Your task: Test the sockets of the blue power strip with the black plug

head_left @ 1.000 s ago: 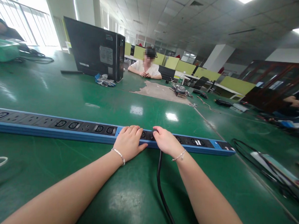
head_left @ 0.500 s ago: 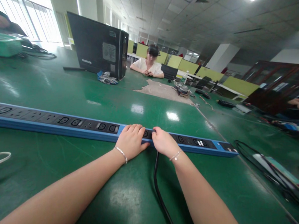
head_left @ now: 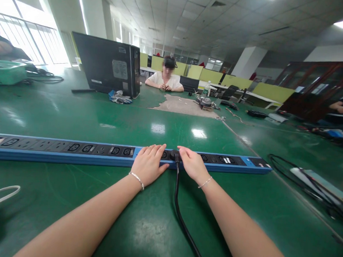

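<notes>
- Fingers: left hand (head_left: 148, 163) outstretched across the power strip (head_left: 101, 160); right hand (head_left: 194, 165) curled, grip unclear.
- Plug (head_left: 175, 155) sits on the strip, at the right hand's nine o'clock.
- Best handled by its body, strip braced.

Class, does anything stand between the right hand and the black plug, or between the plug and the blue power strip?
Nothing visible: the right hand is close beside the black plug, which sits on the blue power strip.

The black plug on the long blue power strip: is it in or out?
In, apparently: the black plug sits low on the long blue power strip, among its sockets. Full seating: cannot tell.
</notes>
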Demonstrator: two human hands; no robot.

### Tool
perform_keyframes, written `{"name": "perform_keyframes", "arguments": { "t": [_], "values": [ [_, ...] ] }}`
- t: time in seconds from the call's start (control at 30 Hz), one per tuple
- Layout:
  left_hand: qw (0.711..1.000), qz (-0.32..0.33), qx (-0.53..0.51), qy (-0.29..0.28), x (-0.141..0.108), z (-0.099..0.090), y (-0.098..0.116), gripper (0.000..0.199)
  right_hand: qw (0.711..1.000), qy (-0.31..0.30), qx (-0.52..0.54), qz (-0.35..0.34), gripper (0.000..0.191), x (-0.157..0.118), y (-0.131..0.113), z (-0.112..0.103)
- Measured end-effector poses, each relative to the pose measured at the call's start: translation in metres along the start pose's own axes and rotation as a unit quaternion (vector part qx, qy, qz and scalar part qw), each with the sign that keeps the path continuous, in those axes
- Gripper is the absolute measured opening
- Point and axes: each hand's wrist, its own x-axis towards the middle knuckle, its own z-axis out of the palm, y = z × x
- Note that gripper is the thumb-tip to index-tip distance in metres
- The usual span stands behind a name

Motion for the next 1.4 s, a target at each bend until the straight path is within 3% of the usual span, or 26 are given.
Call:
{"name": "perform_keyframes", "arguments": {
  "t": [0.07,0.17,0.27,0.4,0.6,0.97,1.17,1.4],
  "values": [
    [1.000,0.010,-0.013,0.001,0.000,-0.001,0.003,0.061,0.996,0.069,-0.065,-0.006,0.044,-0.006,0.009,-0.006],
    [0.998,0.053,-0.026,-0.001,0.000,-0.001,0.008,0.059,0.974,0.151,-0.154,-0.074,0.041,-0.010,0.024,-0.006],
    [0.996,0.081,-0.026,0.001,0.001,0.002,0.015,0.058,0.962,0.131,-0.202,-0.127,0.040,-0.010,0.036,0.004],
    [0.997,0.076,-0.023,0.015,0.006,0.006,0.023,0.051,0.957,0.122,-0.222,-0.143,0.040,-0.008,0.043,0.017],
    [0.995,0.081,-0.019,0.055,0.022,0.010,0.026,0.027,0.955,0.135,-0.219,-0.151,0.038,-0.009,0.044,0.016],
    [0.993,0.096,-0.034,0.052,0.026,0.017,0.022,0.029,0.955,0.133,-0.216,-0.155,0.037,-0.010,0.044,0.014],
    [0.997,0.053,-0.045,0.021,0.027,0.018,0.023,0.031,0.955,0.139,-0.213,-0.152,0.036,-0.009,0.044,0.015],
    [0.997,0.063,-0.041,0.012,0.027,0.018,0.026,0.026,0.955,0.142,-0.213,-0.148,0.035,-0.008,0.042,0.015]
  ]
}}
